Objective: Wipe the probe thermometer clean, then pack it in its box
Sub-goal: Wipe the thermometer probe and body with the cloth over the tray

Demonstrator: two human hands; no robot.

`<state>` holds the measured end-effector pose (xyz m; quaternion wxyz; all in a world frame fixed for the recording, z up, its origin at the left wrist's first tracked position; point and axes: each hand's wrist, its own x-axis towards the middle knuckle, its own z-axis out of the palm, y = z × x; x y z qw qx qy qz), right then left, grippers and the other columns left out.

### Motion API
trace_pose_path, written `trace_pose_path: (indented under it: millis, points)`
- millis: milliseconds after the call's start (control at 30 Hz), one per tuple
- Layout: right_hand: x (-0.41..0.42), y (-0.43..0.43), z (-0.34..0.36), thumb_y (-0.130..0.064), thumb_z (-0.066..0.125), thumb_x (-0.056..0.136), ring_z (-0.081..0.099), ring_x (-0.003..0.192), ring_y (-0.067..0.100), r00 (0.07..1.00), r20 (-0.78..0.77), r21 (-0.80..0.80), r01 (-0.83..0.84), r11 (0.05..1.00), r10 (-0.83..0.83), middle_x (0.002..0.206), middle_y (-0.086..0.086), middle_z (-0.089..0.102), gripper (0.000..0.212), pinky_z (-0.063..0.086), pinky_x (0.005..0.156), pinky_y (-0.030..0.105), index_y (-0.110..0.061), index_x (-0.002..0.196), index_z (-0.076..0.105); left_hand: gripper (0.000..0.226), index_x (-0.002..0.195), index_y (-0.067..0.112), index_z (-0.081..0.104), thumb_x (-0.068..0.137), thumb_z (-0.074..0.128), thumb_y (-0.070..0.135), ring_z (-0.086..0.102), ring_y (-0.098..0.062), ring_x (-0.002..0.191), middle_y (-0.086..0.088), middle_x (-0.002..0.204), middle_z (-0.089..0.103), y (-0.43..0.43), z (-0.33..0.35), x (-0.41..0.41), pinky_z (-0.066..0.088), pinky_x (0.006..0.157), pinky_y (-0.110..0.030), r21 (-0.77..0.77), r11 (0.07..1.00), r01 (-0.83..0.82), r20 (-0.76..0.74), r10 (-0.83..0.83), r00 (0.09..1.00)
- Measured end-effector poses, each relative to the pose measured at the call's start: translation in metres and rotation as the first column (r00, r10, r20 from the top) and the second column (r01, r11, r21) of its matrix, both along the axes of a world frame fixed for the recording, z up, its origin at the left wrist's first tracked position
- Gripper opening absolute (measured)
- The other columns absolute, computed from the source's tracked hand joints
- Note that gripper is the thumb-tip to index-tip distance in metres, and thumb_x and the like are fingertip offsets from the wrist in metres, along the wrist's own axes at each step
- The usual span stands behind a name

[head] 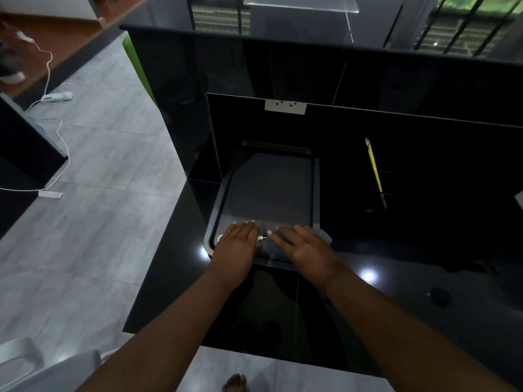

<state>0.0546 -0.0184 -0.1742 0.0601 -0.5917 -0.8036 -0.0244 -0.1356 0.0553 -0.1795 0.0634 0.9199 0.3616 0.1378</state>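
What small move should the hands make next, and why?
Probably the left hand should lift the probe thermometer clear of the tray: only its white end and thin tip show from under that hand, and the right hand lies flat beside it, so wiping cannot start.

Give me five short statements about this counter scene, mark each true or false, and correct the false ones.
1. The left hand and right hand are both over the near end of the dark tray. True.
2. The yellow stick lies to the left of the tray. False: it lies to the right of it, on the black counter.
3. A white socket plate sits on the black wall behind the tray. True.
4. The white cables run across the counter. False: they lie on the grey floor, at the left.
5. A small white tip shows between the two hands. True.
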Motion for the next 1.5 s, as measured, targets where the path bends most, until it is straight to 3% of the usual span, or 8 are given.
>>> trace_pose_path:
  millis: [167,300,500,700,900,1167,1333,1500]
  points:
    - [-0.024,0.001,-0.009,-0.005,0.063,0.085,0.045,0.128,0.031,0.996,-0.074,0.044,-0.055,0.998,0.058,0.142,0.013,0.047,0.055,0.035,0.108,0.043,-0.004,0.137,0.046,0.041,0.113,0.004,0.064,0.073,0.072,0.012,0.064,-0.026,0.107,-0.014,0.114,0.068,0.001,-0.003,0.000,0.043,0.103,-0.040,0.023,0.999,-0.033,0.002,0.033,0.999]
    - [0.001,-0.002,-0.008,-0.007,0.037,0.088,0.034,0.136,0.029,0.994,0.059,-0.023,-0.088,0.996,0.089,0.148,0.011,0.039,0.052,0.024,0.114,0.040,-0.006,0.140,0.042,0.033,0.112,0.003,0.063,0.082,0.056,0.017,0.065,-0.027,0.101,-0.014,0.107,0.068,0.011,-0.009,-0.016,0.043,0.103,-0.042,0.098,0.994,-0.048,-0.026,0.051,0.998]
    - [0.036,-0.001,0.011,-0.008,0.029,0.081,0.046,0.129,0.025,0.996,0.026,-0.094,0.083,0.992,-0.081,0.144,0.007,0.045,0.059,0.049,0.095,0.036,-0.009,0.137,0.047,0.034,0.106,0.005,0.064,0.075,0.075,0.009,0.064,-0.027,0.094,-0.011,0.100,0.068,0.018,-0.007,-0.020,0.045,0.100,-0.041,0.112,0.991,-0.075,0.000,0.076,0.997]
    - [-0.017,0.016,0.008,-0.024,0.040,0.089,0.050,0.123,0.035,0.997,-0.073,-0.064,-0.044,0.997,0.039,0.139,0.016,0.049,0.050,0.041,0.102,0.044,-0.004,0.133,0.050,0.037,0.111,0.002,0.063,0.082,0.045,0.016,0.064,-0.026,0.104,-0.014,0.110,0.068,0.013,-0.002,-0.006,0.040,0.106,-0.041,0.095,0.994,-0.046,0.026,0.044,0.999]
    - [0.017,-0.002,0.020,-0.014,0.037,0.080,0.061,0.103,0.024,1.000,0.030,-0.030,-0.009,1.000,0.010,0.132,0.007,0.058,0.053,0.037,0.090,0.027,-0.016,0.128,0.059,0.028,0.111,0.007,0.061,0.084,0.066,0.013,0.061,-0.026,0.107,-0.010,0.113,0.065,0.017,-0.010,-0.021,0.036,0.109,-0.041,0.105,0.994,-0.028,0.025,0.026,0.999]
    - [-0.012,0.007,0.016,-0.021,0.034,0.085,0.061,0.109,0.032,0.990,-0.111,-0.028,-0.094,0.995,0.090,0.129,0.015,0.059,0.049,0.052,0.087,0.044,-0.006,0.124,0.060,0.035,0.115,0.003,0.061,0.083,0.054,0.014,0.062,-0.026,0.108,-0.013,0.114,0.066,0.007,-0.008,-0.010,0.039,0.107,-0.041,0.116,0.993,-0.027,0.038,0.023,0.999]
    - [0.010,0.001,0.015,-0.012,0.037,0.082,0.061,0.104,0.025,0.999,-0.004,0.013,-0.054,0.998,0.054,0.130,0.008,0.058,0.052,0.047,0.091,0.030,-0.015,0.129,0.058,0.031,0.112,0.004,0.062,0.085,0.067,0.020,0.063,-0.026,0.105,-0.012,0.111,0.067,0.012,-0.010,-0.021,0.039,0.107,-0.042,0.124,0.991,-0.044,0.052,0.038,0.998]
    - [-0.016,0.013,0.009,-0.016,0.038,0.086,0.061,0.107,0.026,0.993,-0.086,0.017,-0.084,0.996,0.085,0.126,0.009,0.061,0.046,0.052,0.088,0.036,-0.010,0.127,0.058,0.034,0.112,0.003,0.064,0.079,0.061,0.012,0.064,-0.025,0.104,-0.012,0.110,0.068,0.001,-0.004,-0.009,0.039,0.106,-0.039,0.132,0.990,-0.040,0.080,0.029,0.996]
